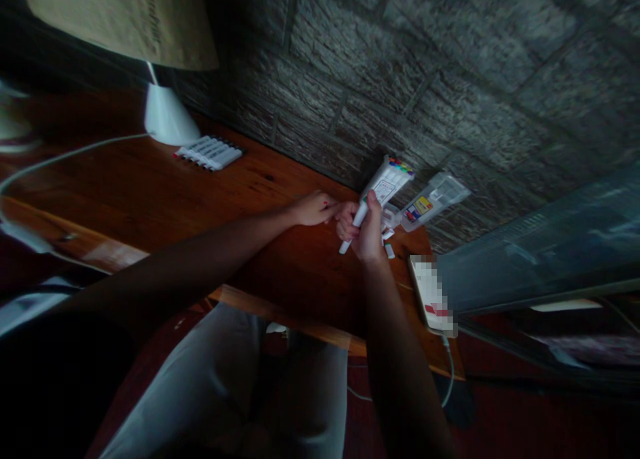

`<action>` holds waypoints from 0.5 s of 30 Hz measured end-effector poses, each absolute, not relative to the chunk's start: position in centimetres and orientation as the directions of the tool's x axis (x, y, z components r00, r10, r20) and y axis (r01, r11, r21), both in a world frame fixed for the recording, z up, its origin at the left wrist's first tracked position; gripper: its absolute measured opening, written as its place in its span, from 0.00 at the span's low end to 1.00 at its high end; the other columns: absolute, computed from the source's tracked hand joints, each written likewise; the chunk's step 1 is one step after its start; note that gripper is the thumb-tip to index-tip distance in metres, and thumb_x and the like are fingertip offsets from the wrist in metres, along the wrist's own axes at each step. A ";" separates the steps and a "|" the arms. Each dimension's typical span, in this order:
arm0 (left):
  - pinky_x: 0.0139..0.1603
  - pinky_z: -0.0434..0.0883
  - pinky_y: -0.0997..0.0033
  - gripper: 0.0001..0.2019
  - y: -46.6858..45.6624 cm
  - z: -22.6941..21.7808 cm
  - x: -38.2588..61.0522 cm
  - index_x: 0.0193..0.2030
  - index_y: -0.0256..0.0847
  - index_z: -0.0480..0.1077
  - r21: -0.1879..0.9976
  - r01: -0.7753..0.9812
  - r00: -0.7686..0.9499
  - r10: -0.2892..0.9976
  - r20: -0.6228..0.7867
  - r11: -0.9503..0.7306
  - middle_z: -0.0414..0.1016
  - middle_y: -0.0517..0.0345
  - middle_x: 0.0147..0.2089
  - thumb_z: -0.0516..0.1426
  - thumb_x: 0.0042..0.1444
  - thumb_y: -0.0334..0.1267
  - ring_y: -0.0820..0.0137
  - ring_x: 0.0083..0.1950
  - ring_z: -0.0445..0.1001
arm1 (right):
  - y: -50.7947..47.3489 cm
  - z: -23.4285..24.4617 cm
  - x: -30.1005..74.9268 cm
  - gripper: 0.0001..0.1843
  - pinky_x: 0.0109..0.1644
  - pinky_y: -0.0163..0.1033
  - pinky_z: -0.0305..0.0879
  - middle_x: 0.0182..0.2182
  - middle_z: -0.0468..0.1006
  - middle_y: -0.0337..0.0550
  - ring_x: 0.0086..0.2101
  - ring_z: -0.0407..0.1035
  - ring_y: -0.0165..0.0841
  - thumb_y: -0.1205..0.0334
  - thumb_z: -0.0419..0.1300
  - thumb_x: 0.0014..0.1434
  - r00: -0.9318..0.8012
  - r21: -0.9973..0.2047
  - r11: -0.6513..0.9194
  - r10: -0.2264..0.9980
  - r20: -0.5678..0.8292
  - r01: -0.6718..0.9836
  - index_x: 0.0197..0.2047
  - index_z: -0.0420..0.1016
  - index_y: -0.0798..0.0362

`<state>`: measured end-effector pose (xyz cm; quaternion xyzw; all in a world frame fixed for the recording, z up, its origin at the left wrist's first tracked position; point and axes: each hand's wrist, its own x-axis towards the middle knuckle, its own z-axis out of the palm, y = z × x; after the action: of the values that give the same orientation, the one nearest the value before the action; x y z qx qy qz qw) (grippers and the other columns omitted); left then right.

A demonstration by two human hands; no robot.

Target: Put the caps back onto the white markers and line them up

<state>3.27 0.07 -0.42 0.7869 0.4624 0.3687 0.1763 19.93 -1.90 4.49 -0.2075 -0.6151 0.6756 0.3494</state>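
My right hand (pixel 367 231) is closed around a white marker (pixel 354 231) held upright over the wooden desk (pixel 150 192). My left hand (pixel 313 208) reaches in from the left, its fingers pinched together right beside the right hand; what they hold is hidden. Just beyond the hands a white marker pack with coloured caps (pixel 389 179) leans against the wall. A clear plastic marker package (pixel 434 201) lies beside it, with small white pieces (pixel 389 242) on the desk below.
A row of white markers (pixel 209 152) lies at the back left by a white lamp base (pixel 167 116) with its cable (pixel 60 158). A white box (pixel 433 292) sits at the desk's right end. A stone-patterned wall (pixel 425 66) backs the desk.
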 end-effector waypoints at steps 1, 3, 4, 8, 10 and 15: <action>0.31 0.61 0.77 0.17 0.1 -0.4 3.3 0.23 0.37 0.71 0.619 0.597 0.301 0.858 0.417 -0.510 0.73 0.62 0.22 0.51 0.63 0.31 0.77 0.25 0.69 | -2.0 4.5 19.9 0.40 0.17 0.35 0.45 0.10 0.44 0.27 0.12 0.41 0.23 0.19 0.46 0.57 -0.661 -0.974 0.012 0.732 0.162 -0.225 0.17 0.58 0.47; 0.31 0.61 0.77 0.18 0.1 -0.4 3.3 0.23 0.37 0.70 0.624 0.590 0.304 0.857 0.415 -0.512 0.73 0.62 0.21 0.51 0.64 0.31 0.77 0.24 0.69 | -2.0 4.3 19.9 0.39 0.17 0.35 0.44 0.10 0.44 0.27 0.12 0.41 0.23 0.20 0.48 0.57 -0.653 -0.967 0.034 0.731 0.197 -0.253 0.17 0.58 0.47; 0.31 0.61 0.77 0.18 0.1 -0.4 3.3 0.23 0.37 0.70 0.626 0.587 0.304 0.856 0.418 -0.514 0.73 0.62 0.21 0.51 0.65 0.32 0.77 0.24 0.68 | -2.0 4.2 19.9 0.39 0.17 0.35 0.43 0.10 0.44 0.27 0.12 0.40 0.23 0.20 0.49 0.57 -0.652 -0.963 0.042 0.727 0.214 -0.268 0.17 0.58 0.47; 0.31 0.61 0.76 0.22 0.1 -0.4 3.3 0.22 0.37 0.70 0.620 0.578 0.304 0.845 0.440 -0.531 0.72 0.61 0.20 0.49 0.68 0.37 0.77 0.23 0.67 | -1.8 4.0 19.8 0.37 0.17 0.35 0.40 0.11 0.43 0.26 0.12 0.39 0.23 0.23 0.53 0.57 -0.656 -0.947 0.047 0.710 0.256 -0.318 0.17 0.57 0.47; 0.31 0.61 0.77 0.22 0.1 -0.4 3.3 0.22 0.37 0.70 0.619 0.573 0.305 0.841 0.447 -0.537 0.71 0.62 0.19 0.49 0.68 0.37 0.77 0.22 0.67 | -1.7 3.9 19.8 0.37 0.17 0.35 0.39 0.10 0.43 0.26 0.12 0.38 0.23 0.23 0.52 0.57 -0.656 -0.942 0.044 0.706 0.266 -0.334 0.17 0.57 0.47; 0.30 0.61 0.77 0.21 0.2 -0.6 3.3 0.22 0.37 0.71 0.619 0.571 0.306 0.839 0.451 -0.540 0.71 0.62 0.19 0.50 0.67 0.36 0.77 0.22 0.67 | -1.4 3.9 19.9 0.37 0.16 0.35 0.39 0.11 0.44 0.27 0.12 0.39 0.23 0.23 0.51 0.58 -0.664 -0.939 0.047 0.695 0.276 -0.341 0.17 0.57 0.47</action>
<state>3.33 0.22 -0.60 0.7889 0.4466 0.3844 0.1744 19.89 -1.40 3.90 -0.1439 -0.6135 0.6751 0.3836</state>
